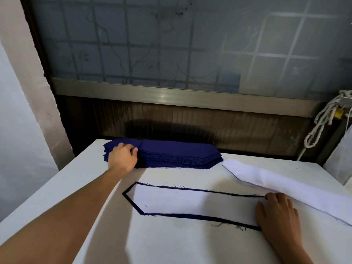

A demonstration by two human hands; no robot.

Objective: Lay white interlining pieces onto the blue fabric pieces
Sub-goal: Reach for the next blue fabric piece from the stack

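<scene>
Navy fabric stack (171, 152), gripped by the curled left hand (122, 159), should yield one piece next; flat right hand (278, 212) presses laid white interlining (190, 201).

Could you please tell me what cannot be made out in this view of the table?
Head view:
1. How many pieces the left hand has in its grip on the blue stack: its own fingers cover them.
2. Right end of the laid interlining piece and the blue piece beneath: under the right hand.
3. White interlining stack: right end cut off by the frame edge.
</scene>
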